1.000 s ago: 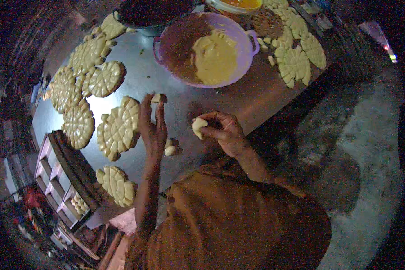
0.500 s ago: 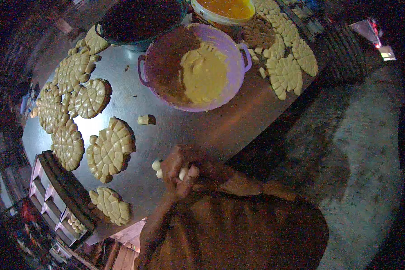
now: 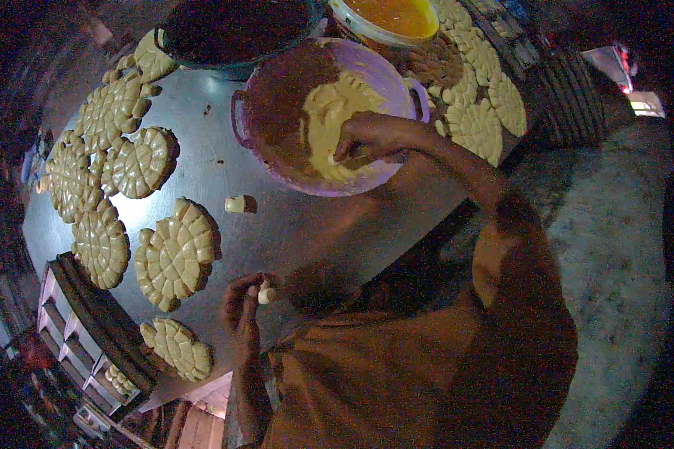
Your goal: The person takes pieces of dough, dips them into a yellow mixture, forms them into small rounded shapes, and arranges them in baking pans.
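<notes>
My left hand (image 3: 241,301) is over the steel table, fingers closed on a small pale dough piece (image 3: 265,292) that shows at the fingertips. My right arm reaches forward into a purple two-handled basin (image 3: 273,161) holding soft, pale yellow paste (image 3: 324,116). Down in that paste my right hand (image 3: 367,138) is bent, its fingers drawn together. A small pale spot shows at the fingertips, but I cannot tell whether it is dough or paste. A single cut dough piece (image 3: 236,203) lies on the table between the basin and my left hand.
Flat rounds of scored dough (image 3: 174,254) lie along the table's left side, with more dough rounds (image 3: 478,127) at the far right. Behind the basin stand a dark tub (image 3: 240,34) and a bucket of orange liquid (image 3: 386,19). Stacked metal trays (image 3: 90,337) sit at the left edge.
My hands were together near my body and have come apart. The right has reached forward into the basin; the left has moved slightly left, still with dough in its fingers.
</notes>
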